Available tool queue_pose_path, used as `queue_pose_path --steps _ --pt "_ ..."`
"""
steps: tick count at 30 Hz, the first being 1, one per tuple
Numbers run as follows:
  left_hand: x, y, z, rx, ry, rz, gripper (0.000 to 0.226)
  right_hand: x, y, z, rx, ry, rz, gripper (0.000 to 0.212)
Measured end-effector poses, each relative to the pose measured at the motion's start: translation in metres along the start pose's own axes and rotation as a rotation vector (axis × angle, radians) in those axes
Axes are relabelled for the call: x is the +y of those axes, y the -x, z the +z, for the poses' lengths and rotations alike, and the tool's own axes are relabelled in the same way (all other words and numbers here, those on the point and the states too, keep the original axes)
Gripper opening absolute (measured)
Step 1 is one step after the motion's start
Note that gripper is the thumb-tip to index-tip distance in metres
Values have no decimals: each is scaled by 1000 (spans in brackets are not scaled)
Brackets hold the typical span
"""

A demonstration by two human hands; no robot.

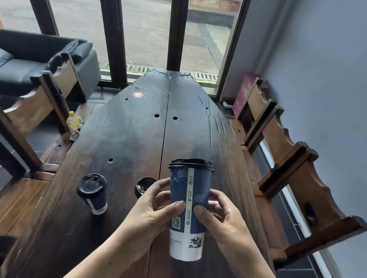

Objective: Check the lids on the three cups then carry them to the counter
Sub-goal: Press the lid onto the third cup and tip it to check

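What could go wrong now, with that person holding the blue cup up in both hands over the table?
The black lid on the held cup looks slightly tilted; if unseated, any drink inside may spill when carried. The left hand is just in front of a second cup on the table and could knock it. With a third cup too, carrying all in two hands risks a drop.

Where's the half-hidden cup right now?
Head view: the half-hidden cup stands on the table just behind the left hand, between the lone cup to its left and the held cup.
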State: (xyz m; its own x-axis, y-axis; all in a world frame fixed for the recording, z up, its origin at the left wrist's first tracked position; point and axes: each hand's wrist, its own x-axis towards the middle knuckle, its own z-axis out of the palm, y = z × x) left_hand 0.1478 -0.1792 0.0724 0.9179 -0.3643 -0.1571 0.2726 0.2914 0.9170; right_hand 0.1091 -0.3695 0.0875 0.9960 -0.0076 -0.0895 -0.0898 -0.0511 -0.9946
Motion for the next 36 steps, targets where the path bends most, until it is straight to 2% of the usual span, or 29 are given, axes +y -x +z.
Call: queue_pose_path --steps 4,7,8,10,13,17,19,22,28,36 --pt "-20 -32 6 11 -81 -54 88 29 -27 -22 8 -37 63 53" --pt "-41 -64 2 33 -152 -75 72 56 -54 -35 6 -61 92 71" --pt "-51 -75 -1 34 -165 -86 64 67 -64 -39 2 -64 95 71" --pt "-71 -96 -7 34 -202 -120 55 91 -82 -47 -13 -47 103 57" --pt "-103 -123 -16 37 -289 -125 62 126 -104 -60 -35 -14 113 45" --pt "-148 -154 -30 20 -380 -90 73 169 -130 -71 -84 5 123 61" --pt "-168 -168 -39 17 -414 -96 80 190 -142 -76 -113 10 114 55" --pt "-194 -185 -49 -9 -480 -59 68 222 -158 -82 -114 12 97 54" --pt "-231 -213 -59 -34 -524 56 81 272 -178 -90 -101 -5 61 54" --pt "-266 -231 -72 -69 -535 126 81 306 -188 -98 -92 39 -36 59"
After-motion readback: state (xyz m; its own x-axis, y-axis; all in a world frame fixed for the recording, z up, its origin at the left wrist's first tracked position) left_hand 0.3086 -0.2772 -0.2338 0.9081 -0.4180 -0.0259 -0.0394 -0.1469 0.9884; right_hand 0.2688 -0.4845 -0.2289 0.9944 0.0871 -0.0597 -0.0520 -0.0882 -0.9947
